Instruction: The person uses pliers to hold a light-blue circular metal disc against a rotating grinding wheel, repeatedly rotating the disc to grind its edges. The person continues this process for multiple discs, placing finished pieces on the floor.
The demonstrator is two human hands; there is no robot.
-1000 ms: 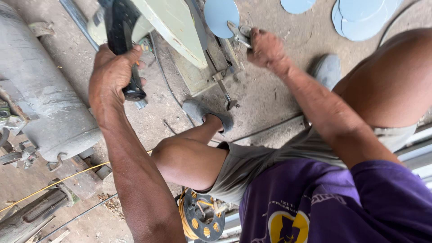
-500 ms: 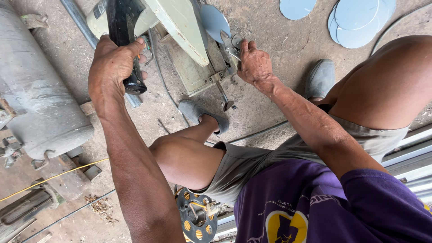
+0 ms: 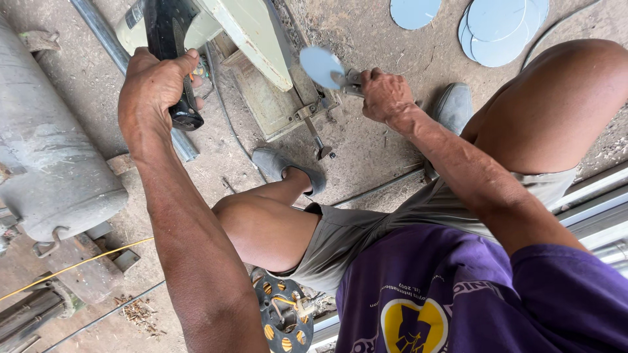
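The person sits low over a pale green machine (image 3: pixel 252 39) that stands on the dirt floor (image 3: pixel 373 163). The left hand (image 3: pixel 154 91) is clenched around the machine's black lever handle (image 3: pixel 171 59), fingers wrapped over it near its lower end. The right hand (image 3: pixel 386 95) grips a pair of pliers (image 3: pixel 348 80), and the pliers' tip pinches the edge of a round, pale blue metal disc (image 3: pixel 322 67), which is held tilted just beside the machine's base. More discs (image 3: pixel 500 26) of the same kind lie in an overlapping pile on the floor beyond the right knee, with a single one (image 3: pixel 413 10) a little apart from them. A large grey cylinder (image 3: pixel 46 150) lies to the left of the left arm.
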